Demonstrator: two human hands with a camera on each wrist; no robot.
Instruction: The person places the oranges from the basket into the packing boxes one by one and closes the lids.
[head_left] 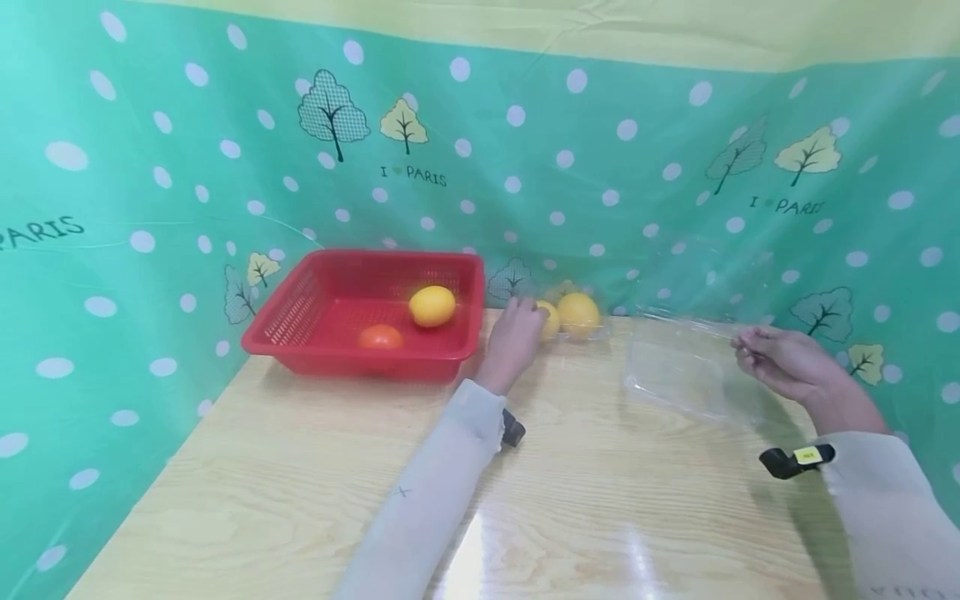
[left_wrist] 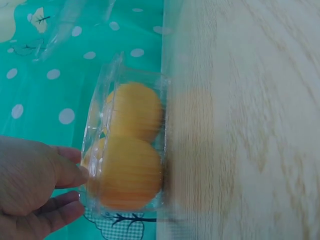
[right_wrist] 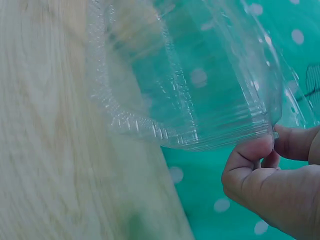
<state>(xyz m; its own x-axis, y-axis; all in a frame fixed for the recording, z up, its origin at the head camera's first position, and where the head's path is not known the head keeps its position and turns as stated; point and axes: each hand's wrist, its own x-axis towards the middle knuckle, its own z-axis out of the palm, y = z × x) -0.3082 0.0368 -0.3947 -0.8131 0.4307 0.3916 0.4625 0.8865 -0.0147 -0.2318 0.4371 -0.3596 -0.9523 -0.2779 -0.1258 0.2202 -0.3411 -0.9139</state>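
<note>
At the back of the table stands a clear plastic box [left_wrist: 116, 67] with two round orange-yellow fruits [head_left: 578, 316] inside. My left hand [head_left: 516, 335] is at the near-left end of this box, its fingertips at the rim in the left wrist view, seeming to pinch the thin edge. On the right, my right hand [head_left: 783, 360] pinches the edge of a second clear plastic box [right_wrist: 185, 115] between thumb and bent fingers. That box is tilted, and no fruit shows in it.
A red plastic basket [head_left: 360, 360] stands left of my left hand, holding a yellow oval fruit [head_left: 432, 306] and an orange-red round one [head_left: 381, 337]. Behind the wooden table [head_left: 600, 492] hangs a green dotted cloth [head_left: 517, 192].
</note>
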